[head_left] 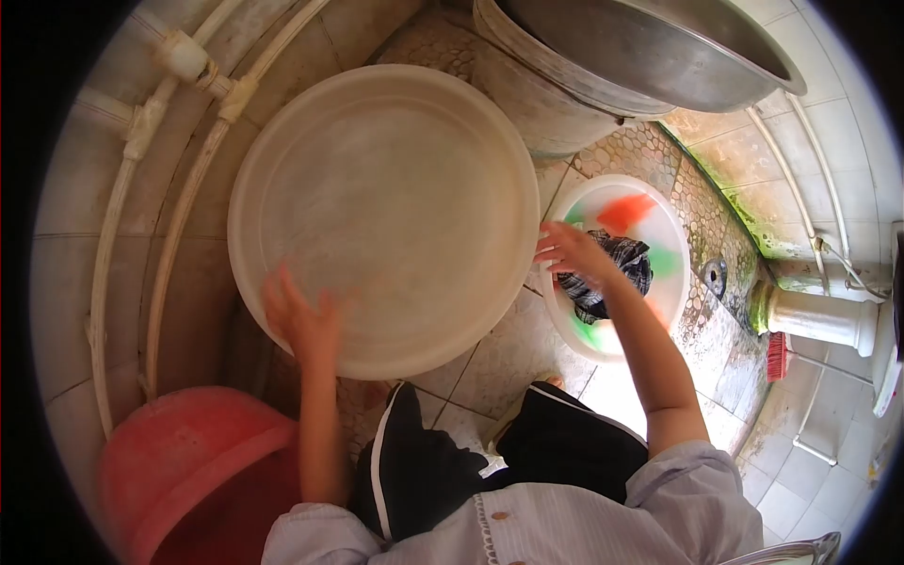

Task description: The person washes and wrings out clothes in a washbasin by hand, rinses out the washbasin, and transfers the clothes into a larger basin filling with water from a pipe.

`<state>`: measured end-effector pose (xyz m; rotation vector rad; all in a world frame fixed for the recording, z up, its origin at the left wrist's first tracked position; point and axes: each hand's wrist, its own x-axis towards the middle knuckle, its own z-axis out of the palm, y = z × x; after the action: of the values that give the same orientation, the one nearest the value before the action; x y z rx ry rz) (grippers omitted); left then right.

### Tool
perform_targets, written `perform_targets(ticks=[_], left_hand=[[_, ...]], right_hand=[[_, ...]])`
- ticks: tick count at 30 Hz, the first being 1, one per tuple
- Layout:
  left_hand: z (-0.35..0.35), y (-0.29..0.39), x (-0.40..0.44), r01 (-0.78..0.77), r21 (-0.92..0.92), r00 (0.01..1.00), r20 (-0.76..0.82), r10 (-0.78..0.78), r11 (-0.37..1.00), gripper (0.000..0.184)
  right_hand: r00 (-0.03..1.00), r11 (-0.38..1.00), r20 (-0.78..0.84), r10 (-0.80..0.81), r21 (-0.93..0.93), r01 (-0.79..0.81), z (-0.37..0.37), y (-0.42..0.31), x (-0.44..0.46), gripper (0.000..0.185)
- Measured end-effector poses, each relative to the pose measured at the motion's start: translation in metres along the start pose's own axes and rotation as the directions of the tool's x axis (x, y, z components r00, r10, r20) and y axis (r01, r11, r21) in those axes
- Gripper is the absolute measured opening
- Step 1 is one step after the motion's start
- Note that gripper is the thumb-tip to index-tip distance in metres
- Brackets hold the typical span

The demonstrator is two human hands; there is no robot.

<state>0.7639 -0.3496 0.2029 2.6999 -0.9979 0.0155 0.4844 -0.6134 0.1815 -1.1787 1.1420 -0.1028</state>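
Nearest us, at lower left, we see a red, rounded plastic tub [193, 433]. Our left hand [306, 325], blurred, has its fingers spread over the near-left rim of a large, round, off-white plastic basin [395, 207] ahead of us. Our right hand [576, 254], fingers apart, is at its right rim; we cannot tell whether either touches. Just right, a smaller white patterned basin [665, 218] holds dark plaid cloth [621, 259]. Beyond stands a whitish bucket [527, 104].

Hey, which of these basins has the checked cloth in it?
The small white basin, patterned red and green, by the right hand: the checked cloth lies in it. The big basin is plain, the metal basin grey; no cloth shows in either.
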Motion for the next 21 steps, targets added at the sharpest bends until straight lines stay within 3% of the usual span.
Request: perform_targets(ticks=[2,3,5,6,7,8,9,11,18,21], left_hand=[[0.013,-0.027,-0.023,0.15,-0.096,0.962,-0.216,-0.167,0.984,0.072],[0.021,-0.038,-0.032,0.154,-0.089,0.961,-0.219,-0.171,0.984,0.072],[0.032,-0.053,-0.046,0.376,-0.306,0.882,-0.172,-0.439,0.875,0.067],[0.027,-0.056,-0.046,0.376,-0.303,0.88,-0.178,-0.44,0.876,0.067],[0.022,-0.059,-0.046,0.473,-0.668,0.803,0.058,-0.593,0.575,0.059],[0.016,-0.064,-0.049,0.509,-0.851,0.718,0.335,-0.61,0.131,0.051],[0.01,-0.069,-0.052,0.51,-0.849,0.712,0.33,-0.619,0.134,0.051],[-0.001,-0.073,-0.052,0.552,-0.834,0.724,0.477,-0.499,0.004,0.036],[-0.042,-0.055,-0.056,0.502,-0.865,0.738,0.441,-0.511,-0.021,0.028],[-0.061,-0.04,-0.045,0.463,-0.879,0.732,0.451,-0.511,-0.114,0.028]], right_hand=[[0.997,0.998,0.066,0.044,0.039,-0.046,0.026,0.008,0.003,0.04],[0.998,0.994,0.038,0.055,0.097,-0.058,0.036,0.004,0.0,0.041],[0.998,0.985,0.014,0.066,0.156,-0.068,0.044,0.004,-0.003,0.042],[0.998,0.989,-0.03,0.056,0.141,-0.051,0.047,0.006,-0.002,0.042],[0.997,0.992,-0.071,0.044,0.123,-0.035,0.05,0.006,0.0,0.042],[0.997,0.992,-0.059,0.044,0.121,-0.037,0.053,0.009,-0.002,0.042],[0.996,0.99,-0.067,0.062,0.132,-0.052,0.054,0.013,-0.006,0.043],[0.994,0.987,-0.081,0.075,0.147,-0.062,0.05,0.018,-0.016,0.045],[0.995,0.97,-0.072,0.064,0.24,-0.045,0.04,-0.007,-0.052,0.037],[0.996,0.955,-0.084,0.032,0.295,-0.006,0.038,-0.012,-0.054,0.039]])
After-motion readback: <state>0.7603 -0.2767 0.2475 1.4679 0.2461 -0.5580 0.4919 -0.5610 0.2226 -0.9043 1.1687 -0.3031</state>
